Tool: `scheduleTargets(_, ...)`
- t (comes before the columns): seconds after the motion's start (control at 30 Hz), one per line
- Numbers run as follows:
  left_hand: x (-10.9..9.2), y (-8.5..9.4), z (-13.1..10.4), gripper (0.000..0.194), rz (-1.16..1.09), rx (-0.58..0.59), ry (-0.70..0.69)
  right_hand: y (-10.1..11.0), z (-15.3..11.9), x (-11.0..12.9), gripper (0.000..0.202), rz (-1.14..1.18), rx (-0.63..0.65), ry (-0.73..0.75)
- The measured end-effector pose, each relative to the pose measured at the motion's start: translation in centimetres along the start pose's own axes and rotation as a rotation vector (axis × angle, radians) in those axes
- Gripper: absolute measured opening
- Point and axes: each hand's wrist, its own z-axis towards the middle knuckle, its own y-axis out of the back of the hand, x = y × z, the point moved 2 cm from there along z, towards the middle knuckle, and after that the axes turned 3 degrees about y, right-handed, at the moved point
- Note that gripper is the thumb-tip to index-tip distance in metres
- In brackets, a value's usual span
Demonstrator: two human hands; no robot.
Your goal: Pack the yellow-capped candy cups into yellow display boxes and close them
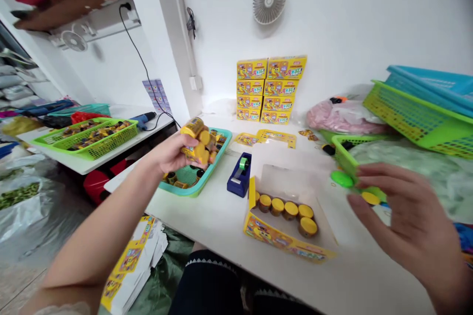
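My left hand (176,151) is closed around several small yellow jars (199,151), held above the teal basket (195,192). More jars with dark and yellow parts lie in that basket. In front of me stands an opened yellow carton (288,246), its lid folded back. Several yellow-capped jars (290,209) stand upright inside, mostly in a row along one side. My right hand (414,216), slightly blurred, hangs right of the carton with thumb and fingers apart and nothing between them. Beside it are a green disc (342,178) and a yellow disc (370,199).
A blue tape dispenser (238,182) sits between basket and carton. Closed yellow boxes (279,89) are stacked against the wall, with flat printed card (275,137) before them. Green baskets (424,123) and plastic bags crowd the right. Flattened cartons (133,266) lie below the table's left edge.
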Motion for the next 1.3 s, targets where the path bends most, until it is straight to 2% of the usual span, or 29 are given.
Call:
scheduleTargets(0.03,0.1,-1.8,-0.5,0.056,-0.135,0.107,-0.012,-0.3,1.1,2.0,0.040,0.009,-0.005,0.068)
scheduleTargets(0.1,0.6,-5.2,-1.3,0.058,-0.351,0.314,-0.034,-1.5,3.3,5.6,0.041,0.006,0.100,0.194)
scheduleTargets(0.17,1.5,-7.9,-1.6,0.057,-0.486,0.499,-0.040,-3.1,5.2,7.7,0.039,0.090,0.271,0.133)
scheduleTargets(0.2,2.1,-8.9,-1.5,0.057,-0.532,0.573,-0.042,-3.9,6.0,8.1,0.040,0.178,0.339,0.031)
scheduleTargets(0.3,3.8,-10.6,-0.4,0.057,-0.613,0.701,-0.055,-5.9,7.2,7.6,0.038,0.470,0.469,-0.359)
scheduleTargets(0.37,4.6,-11.2,0.7,0.058,-0.630,0.745,-0.036,-6.7,7.4,6.6,0.038,0.623,0.551,-0.553)
scheduleTargets(0.47,5.1,-11.9,1.9,0.060,-0.620,0.814,0.044,-7.0,7.2,5.5,0.040,0.743,0.557,-0.667)
scheduleTargets(0.57,5.1,-12.5,2.4,0.055,-0.624,0.877,0.104,-5.7,6.8,4.7,0.043,0.616,0.410,-0.640)
scheduleTargets(0.67,5.4,-12.4,2.9,0.047,-0.699,0.882,0.143,-3.0,5.9,3.8,0.046,0.421,0.161,-0.582)
scheduleTargets(0.7,5.6,-12.1,3.2,0.045,-0.732,0.865,0.152,-2.1,5.4,3.4,0.045,0.360,0.122,-0.578)
scheduleTargets(0.73,5.9,-11.8,3.5,0.044,-0.763,0.841,0.159,-1.4,4.9,3.0,0.043,0.300,0.144,-0.583)
scheduleTargets(0.77,6.2,-11.5,3.7,0.044,-0.788,0.814,0.161,-1.0,4.3,2.7,0.040,0.231,0.231,-0.583)
scheduleTargets(0.83,6.5,-10.9,4.0,0.043,-0.819,0.769,0.153,-0.9,3.5,2.6,0.030,0.088,0.518,-0.537)
scheduleTargets(0.93,6.6,-10.4,3.8,0.042,-0.853,0.738,0.124,-2.4,3.1,3.1,0.029,-0.042,0.892,-0.421)
scheduleTargets(1.0,6.5,-10.5,3.5,0.042,-0.884,0.748,0.096,-3.9,3.3,3.5,0.038,-0.091,1.058,-0.418)
scheduleTargets(1.1,6.7,-10.7,3.2,0.041,-0.918,0.754,0.083,-5.8,3.7,3.4,0.037,-0.235,1.228,-0.482)
scheduleTargets(1.17,7.2,-10.8,3.3,0.041,-0.916,0.721,0.099,-6.5,3.9,3.4,0.040,-0.299,1.211,-0.452)
scheduleTargets(1.2,7.5,-10.9,3.4,0.041,-0.904,0.686,0.106,-6.7,4.0,3.6,0.049,-0.266,1.156,-0.437)
scheduleTargets(1.23,7.8,-11.0,3.5,0.041,-0.880,0.643,0.110,-6.9,4.1,3.8,0.060,-0.180,1.076,-0.447)
scheduleTargets(1.3,8.2,-11.1,3.7,0.042,-0.805,0.548,0.114,-7.2,4.0,4.4,0.076,0.098,0.895,-0.560)
